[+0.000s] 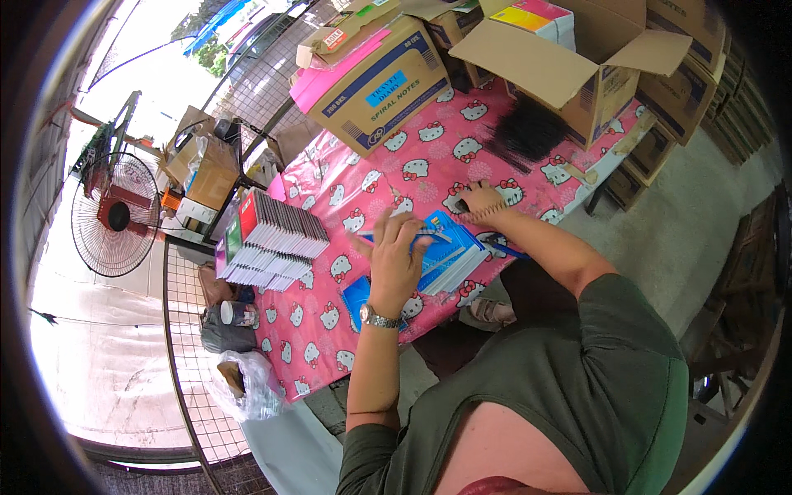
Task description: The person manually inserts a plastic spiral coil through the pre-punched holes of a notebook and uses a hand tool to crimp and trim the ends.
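My left hand [396, 256], with a watch at the wrist, has its fingers curled over a thin blue notebook [437, 234] seen nearly edge-on; the palm hides part of it. Below lies a stack of blue notebooks [452, 271] with pale page edges. Another blue notebook [356, 299] lies left of my left wrist. My right hand [480, 200] rests farther out over the table with bent fingers, closed on a thin spiral binding coil [485, 214] that runs along the hand. Just right of the stack is a blue-handled tool [505, 246], partly hidden by my forearm.
A heap of black coils [528, 132] lies beyond my right hand on the pink patterned tablecloth [338, 216]. Stacked notebooks [276, 239] stand at left. Cardboard boxes [375, 87] line the far side, one open box [569, 87] holding notebooks. A fan [118, 216] stands left.
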Motion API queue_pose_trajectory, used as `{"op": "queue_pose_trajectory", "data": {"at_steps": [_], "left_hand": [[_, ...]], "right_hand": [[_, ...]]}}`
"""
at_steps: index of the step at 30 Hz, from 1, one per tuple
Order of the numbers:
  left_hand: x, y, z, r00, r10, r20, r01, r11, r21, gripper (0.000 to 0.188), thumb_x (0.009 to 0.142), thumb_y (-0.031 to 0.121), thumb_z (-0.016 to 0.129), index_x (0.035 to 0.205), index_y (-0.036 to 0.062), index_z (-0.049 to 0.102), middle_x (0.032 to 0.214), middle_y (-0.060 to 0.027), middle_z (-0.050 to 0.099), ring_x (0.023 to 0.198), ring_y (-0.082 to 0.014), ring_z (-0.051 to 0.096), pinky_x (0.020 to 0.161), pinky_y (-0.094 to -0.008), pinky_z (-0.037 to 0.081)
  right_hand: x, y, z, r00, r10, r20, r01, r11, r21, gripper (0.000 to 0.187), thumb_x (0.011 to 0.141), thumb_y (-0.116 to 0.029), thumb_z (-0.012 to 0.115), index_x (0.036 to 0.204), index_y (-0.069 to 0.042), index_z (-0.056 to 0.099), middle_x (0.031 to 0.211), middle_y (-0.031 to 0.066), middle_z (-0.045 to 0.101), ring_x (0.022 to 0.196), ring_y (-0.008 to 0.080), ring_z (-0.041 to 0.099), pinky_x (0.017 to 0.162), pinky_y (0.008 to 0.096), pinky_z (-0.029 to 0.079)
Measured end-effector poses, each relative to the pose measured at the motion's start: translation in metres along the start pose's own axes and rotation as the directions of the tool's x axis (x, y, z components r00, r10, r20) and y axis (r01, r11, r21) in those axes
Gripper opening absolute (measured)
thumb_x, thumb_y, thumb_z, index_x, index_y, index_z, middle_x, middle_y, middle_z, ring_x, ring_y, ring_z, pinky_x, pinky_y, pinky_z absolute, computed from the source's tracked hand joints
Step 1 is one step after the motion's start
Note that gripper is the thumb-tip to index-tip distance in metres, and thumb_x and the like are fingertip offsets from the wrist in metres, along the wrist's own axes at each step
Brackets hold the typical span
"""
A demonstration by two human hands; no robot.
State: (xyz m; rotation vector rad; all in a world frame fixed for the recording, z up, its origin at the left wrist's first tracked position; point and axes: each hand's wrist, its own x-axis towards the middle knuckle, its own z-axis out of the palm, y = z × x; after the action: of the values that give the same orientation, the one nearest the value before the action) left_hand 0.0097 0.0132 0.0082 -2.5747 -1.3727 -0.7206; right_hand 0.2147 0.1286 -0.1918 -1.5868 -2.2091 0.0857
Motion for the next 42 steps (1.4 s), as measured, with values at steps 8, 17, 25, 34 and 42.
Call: {"op": "queue_pose_trajectory", "data": {"at_steps": [8, 17, 25, 34, 42], "left_hand": [[-0.002, -0.008, 0.006, 0.995, -0.088, -0.051, 0.08, 0.986, -0.145, 0.03, 0.082, 0.026, 0.075, 0.101, 0.0057, 0.063, 0.1, -0.0103, 0.06, 0.098, -0.0317, 0.054, 0.087, -0.0439, 0.04], [0.001, -0.006, 0.003, 0.997, -0.057, -0.045, 0.048, 0.984, -0.171, 0.032, 0.078, 0.023, 0.079, 0.101, 0.006, 0.064, 0.099, -0.0101, 0.06, 0.096, -0.0314, 0.054, 0.084, -0.0432, 0.042], [-0.001, -0.007, 0.005, 0.997, -0.056, -0.056, 0.043, 0.977, -0.209, 0.037, 0.077, 0.023, 0.08, 0.102, 0.0037, 0.06, 0.097, -0.0111, 0.059, 0.095, -0.0323, 0.054, 0.083, -0.0435, 0.042], [-0.002, -0.004, 0.001, 0.99, -0.132, -0.058, 0.11, 0.953, -0.282, 0.039, 0.074, 0.021, 0.083, 0.099, 0.0034, 0.058, 0.095, -0.0116, 0.06, 0.093, -0.0327, 0.054, 0.083, -0.0429, 0.044], [-0.011, -0.013, -0.007, 0.97, -0.242, -0.032, 0.21, 0.894, -0.397, 0.035, 0.077, 0.016, 0.081, 0.101, 0.0018, 0.059, 0.098, -0.0133, 0.06, 0.097, -0.0332, 0.055, 0.084, -0.0411, 0.046]], "right_hand": [[0.036, -0.036, -0.202, 0.652, -0.706, 0.276, -0.255, 0.139, 0.957, 0.045, 0.087, -0.03, 0.069, 0.121, -0.002, 0.062, 0.109, 0.0067, 0.067, 0.097, 0.0141, 0.063, 0.085, 0.0326, 0.05], [0.042, -0.041, -0.21, 0.631, -0.643, 0.434, -0.133, 0.462, 0.877, 0.046, 0.083, -0.031, 0.073, 0.116, 0.0, 0.066, 0.106, 0.0086, 0.067, 0.099, 0.0169, 0.063, 0.091, 0.0304, 0.048], [0.04, -0.051, -0.208, 0.632, -0.754, 0.18, -0.342, -0.063, 0.937, 0.044, 0.081, -0.029, 0.076, 0.116, -0.004, 0.068, 0.115, 0.0073, 0.062, 0.105, 0.0168, 0.059, 0.094, 0.0316, 0.045], [0.055, -0.054, -0.198, 0.635, -0.665, 0.393, 0.1, 0.575, 0.812, 0.05, 0.084, -0.033, 0.07, 0.123, -0.004, 0.062, 0.118, 0.0059, 0.062, 0.108, 0.0151, 0.061, 0.091, 0.0311, 0.049], [0.063, -0.064, -0.191, 0.58, -0.754, 0.308, -0.382, 0.083, 0.921, 0.049, 0.082, -0.027, 0.072, 0.121, -0.001, 0.062, 0.12, 0.008, 0.061, 0.106, 0.0171, 0.06, 0.091, 0.0315, 0.048]]}}
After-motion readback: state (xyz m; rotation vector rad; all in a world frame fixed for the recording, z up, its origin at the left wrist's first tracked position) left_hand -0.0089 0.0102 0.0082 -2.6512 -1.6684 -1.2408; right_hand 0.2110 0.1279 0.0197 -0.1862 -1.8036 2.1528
